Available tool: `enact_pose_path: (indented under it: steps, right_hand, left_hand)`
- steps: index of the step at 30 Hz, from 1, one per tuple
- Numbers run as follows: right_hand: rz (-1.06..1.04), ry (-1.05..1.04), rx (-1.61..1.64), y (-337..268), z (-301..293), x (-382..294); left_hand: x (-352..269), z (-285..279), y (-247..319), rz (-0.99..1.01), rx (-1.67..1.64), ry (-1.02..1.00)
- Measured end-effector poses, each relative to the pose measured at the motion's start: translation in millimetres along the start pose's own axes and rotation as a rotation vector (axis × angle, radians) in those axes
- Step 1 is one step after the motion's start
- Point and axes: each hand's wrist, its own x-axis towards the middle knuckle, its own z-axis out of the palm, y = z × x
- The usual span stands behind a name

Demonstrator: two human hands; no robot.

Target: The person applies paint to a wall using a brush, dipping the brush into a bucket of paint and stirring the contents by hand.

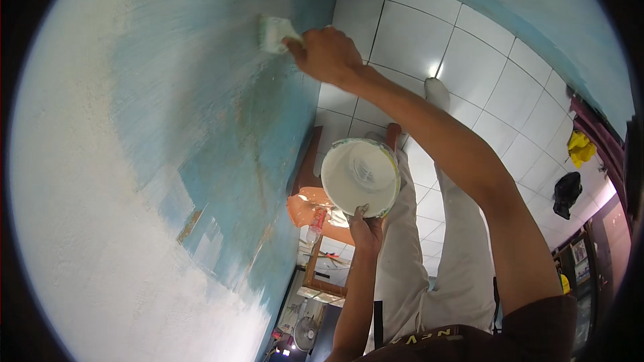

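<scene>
My right hand (327, 55) grips a wide paintbrush (276, 35) coated in white paint, its bristles against the wall or very close to it. The blue wall (226, 151) carries white paint along its left and lower parts, with thin, streaky strokes around the brush. My left hand (366, 231) holds a round white bucket (347, 181) by its near rim, the thumb over the inside edge. White paint coats the inside of the bucket, and smears mark its rim.
Under the bucket stands an orange plastic chair (302, 206) with a clear bottle (317, 221) on it. White tiles (402, 25) cover the floor. A black bag (567, 195) and a yellow bag (581, 149) are at the right. A fan (305, 334) stands at the bottom.
</scene>
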Motion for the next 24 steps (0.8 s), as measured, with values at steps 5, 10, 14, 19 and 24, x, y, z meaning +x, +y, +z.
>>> enact_pose_path:
  steps: [5,10,14,19,24]
  right_hand:
    - [-0.436,0.001,0.365,-26.0,-18.1,-22.3]
    - [-0.352,0.011,0.285,29.8,22.2,26.5]
    - [-0.103,-0.125,0.047,80.9,40.7,46.4]
    - [0.168,-0.264,-0.116,93.0,37.6,51.6]
    - [0.013,-0.145,0.082,-13.0,18.6,-14.8]
  left_hand:
    - [4.5,-16.8,-7.7,-0.051,-0.032,0.034]
    - [3.4,-7.8,-6.6,-0.033,0.026,0.019]
    - [9.7,-16.4,-2.6,-0.024,0.001,0.035]
    - [9.5,-23.0,-10.7,0.0,-0.003,0.062]
    - [-8.3,-27.9,-9.4,0.011,-0.058,0.08]
